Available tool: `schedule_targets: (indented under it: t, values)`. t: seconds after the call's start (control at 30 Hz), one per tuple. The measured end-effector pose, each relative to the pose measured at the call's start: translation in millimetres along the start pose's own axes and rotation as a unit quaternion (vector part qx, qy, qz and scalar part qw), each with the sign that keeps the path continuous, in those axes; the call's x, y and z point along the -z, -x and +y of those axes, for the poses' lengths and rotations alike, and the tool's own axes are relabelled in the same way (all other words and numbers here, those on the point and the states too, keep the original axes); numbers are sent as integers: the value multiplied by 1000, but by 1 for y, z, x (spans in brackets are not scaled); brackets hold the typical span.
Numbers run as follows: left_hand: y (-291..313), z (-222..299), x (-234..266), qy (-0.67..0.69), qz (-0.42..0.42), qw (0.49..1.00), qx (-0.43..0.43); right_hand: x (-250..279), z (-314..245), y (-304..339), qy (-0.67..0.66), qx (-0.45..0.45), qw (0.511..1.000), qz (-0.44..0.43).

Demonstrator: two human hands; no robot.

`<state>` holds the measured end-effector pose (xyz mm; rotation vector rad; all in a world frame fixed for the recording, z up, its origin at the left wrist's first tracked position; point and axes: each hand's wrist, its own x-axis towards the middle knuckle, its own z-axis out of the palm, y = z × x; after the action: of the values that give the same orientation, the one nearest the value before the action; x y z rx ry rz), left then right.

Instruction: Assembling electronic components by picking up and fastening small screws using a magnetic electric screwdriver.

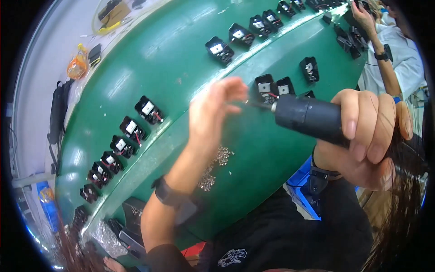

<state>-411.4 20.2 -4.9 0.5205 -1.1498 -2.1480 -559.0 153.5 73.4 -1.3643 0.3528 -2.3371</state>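
My right hand (374,129) is wrapped round a black electric screwdriver (312,117), held level above the table with its bit pointing left. My left hand (215,109), blurred by motion, is beside the bit's tip. Its fingers are curved and its thumb stands apart from them; I make out nothing held between them. Behind the screwdriver sit black plastic housings (265,86) with white square parts inside, one showing a red wire. Small silver screws (222,156) lie loose in a patch on the green table, to the right of my left forearm.
Rows of similar housings (132,129) line a raised seam across the green table (176,54). A dark box (136,211) and bubble wrap (106,238) are at lower left. At upper right, a co-worker's hand (362,18) is raised. A blue bin (301,190) is below the table edge.
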Motion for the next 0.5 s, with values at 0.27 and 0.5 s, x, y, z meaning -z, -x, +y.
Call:
schedule_targets:
  t: [0.27,0.5]
  values:
    - [-119,-16,33,-770,121,589,-213,22,-22,-4,123,-22,990,-58]
    - [-86,7,55,-754,44,624,-201,35,10,-13,143,-47,979,-137]
